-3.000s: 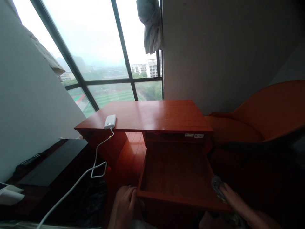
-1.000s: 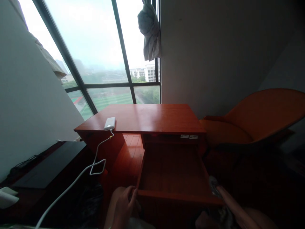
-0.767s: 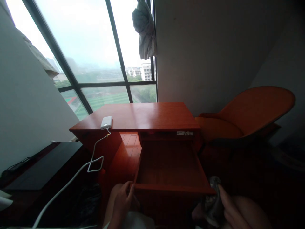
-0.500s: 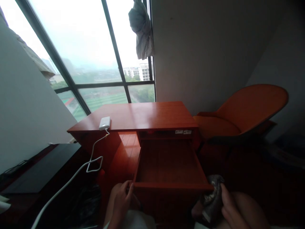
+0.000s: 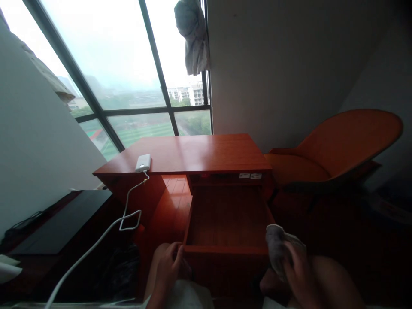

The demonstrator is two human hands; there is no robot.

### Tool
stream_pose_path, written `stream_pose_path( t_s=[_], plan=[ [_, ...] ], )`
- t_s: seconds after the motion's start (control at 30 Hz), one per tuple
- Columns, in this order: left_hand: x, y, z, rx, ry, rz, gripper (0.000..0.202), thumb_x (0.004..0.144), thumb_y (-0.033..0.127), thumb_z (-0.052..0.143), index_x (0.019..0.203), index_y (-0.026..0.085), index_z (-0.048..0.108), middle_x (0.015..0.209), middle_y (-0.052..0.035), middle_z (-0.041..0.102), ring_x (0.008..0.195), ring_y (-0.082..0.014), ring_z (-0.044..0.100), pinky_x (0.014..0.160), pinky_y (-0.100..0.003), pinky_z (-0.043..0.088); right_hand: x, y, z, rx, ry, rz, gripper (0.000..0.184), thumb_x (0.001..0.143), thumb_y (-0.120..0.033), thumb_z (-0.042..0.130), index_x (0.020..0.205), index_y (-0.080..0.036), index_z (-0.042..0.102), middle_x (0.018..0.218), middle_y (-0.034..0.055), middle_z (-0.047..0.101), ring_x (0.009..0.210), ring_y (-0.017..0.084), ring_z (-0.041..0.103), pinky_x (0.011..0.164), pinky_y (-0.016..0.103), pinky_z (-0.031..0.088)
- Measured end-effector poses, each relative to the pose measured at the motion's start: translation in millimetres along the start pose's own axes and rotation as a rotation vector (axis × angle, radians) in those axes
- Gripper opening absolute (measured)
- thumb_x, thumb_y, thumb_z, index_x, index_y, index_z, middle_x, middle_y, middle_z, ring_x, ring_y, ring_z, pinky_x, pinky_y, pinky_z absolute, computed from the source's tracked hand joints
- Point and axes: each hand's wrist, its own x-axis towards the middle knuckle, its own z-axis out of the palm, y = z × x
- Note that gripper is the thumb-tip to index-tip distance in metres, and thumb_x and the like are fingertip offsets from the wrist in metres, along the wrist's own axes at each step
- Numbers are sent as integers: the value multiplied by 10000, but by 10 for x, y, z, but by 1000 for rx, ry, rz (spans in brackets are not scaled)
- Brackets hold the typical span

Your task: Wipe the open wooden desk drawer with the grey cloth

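Note:
A pulled-out wooden drawer (image 5: 225,250) juts from the reddish-brown desk (image 5: 206,152) toward me, its inside bare. At its front left corner, my left hand (image 5: 168,267) is closed on the edge of the drawer front, thumb and fingers around it. My right hand (image 5: 296,268) grips a crumpled grey cloth (image 5: 275,245) at the drawer's front right corner. The cloth covers that corner, and I cannot tell how firmly it presses on the wood. Part of the cloth is hidden by my fingers.
A white power bank (image 5: 143,163) lies on the desk's left side, its white cable (image 5: 96,243) trailing to the lower left. An orange chair (image 5: 350,146) stands at the right. A dark flat panel (image 5: 61,223) is at the left. My knees flank the drawer.
My right hand and the cloth have moved up and to the left, over the drawer's front right corner. My left hand stays at the left corner. The view has shifted slightly.

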Motion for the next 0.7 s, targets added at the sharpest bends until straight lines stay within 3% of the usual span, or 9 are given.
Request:
stream_pose_path(
  t_s=[0.07, 0.13, 0.23, 0.37, 0.5, 0.6, 0.7],
  plan=[
    [-4, -16, 8, -14, 2, -4, 446, 920, 573, 443, 897, 223, 718, 870, -82, 765, 840, -274, 719, 768, -384, 563, -73, -113, 225, -233, 18, -357, 318, 853, -418, 524, 1062, -215, 651, 1206, 114, 730, 1177, 304, 632, 1101, 530, 423],
    [-10, -41, 20, -32, 4, -14, 445, 924, 560, 439, 913, 219, 724, 892, -85, 772, 863, -275, 723, 792, -386, 566, -187, -303, 415, -407, 53, -606, 297, 839, -346, 567, 1105, -231, 631, 1232, 81, 723, 1188, 275, 619, 1115, 497, 377],
    [-22, -83, 31, -58, 5, -42, 446, 924, 539, 438, 935, 212, 742, 931, -92, 781, 900, -284, 726, 830, -400, 568, -372, -665, 649, -541, 30, -748, 515, 798, -346, 610, 1295, -225, 547, 1415, 98, 612, 1317, 297, 519, 1154, 503, 284],
    [-28, -132, 14, -119, -19, -90, 480, 935, 523, 415, 976, 198, 766, 972, -99, 785, 944, -290, 725, 875, -415, 562, -527, -1084, 980, -566, -78, -748, 792, 701, -280, 662, 1451, -228, 414, 1506, 143, 522, 1363, 357, 466, 1139, 573, 273],
    [-21, -176, -4, -163, -28, -111, 507, 932, 545, 414, 1001, 196, 775, 988, -104, 787, 957, -298, 726, 863, -414, 568, -572, -1434, 1416, -473, -235, -719, 595, 803, -383, 624, 1376, -275, 509, 1451, 172, 574, 1313, 369, 537, 1067, 622, 393],
    [-18, -181, -9, -199, -38, -99, 528, 928, 561, 407, 956, 190, 781, 962, -110, 790, 930, -297, 733, 846, -403, 579, -600, -1778, 1746, -410, -384, -662, 489, 891, -452, 493, 1352, -296, 541, 1458, 182, 563, 1356, 364, 512, 1088, 663, 390],
    [-20, -144, -19, -232, -18, -85, 546, 931, 577, 399, 925, 185, 779, 965, -113, 790, 916, -290, 732, 852, -384, 584, -628, -2148, 1999, -412, -509, -598, 472, 937, -382, 388, 1373, -264, 526, 1412, 209, 595, 1324, 361, 544, 1089, 672, 385]
  ],
)
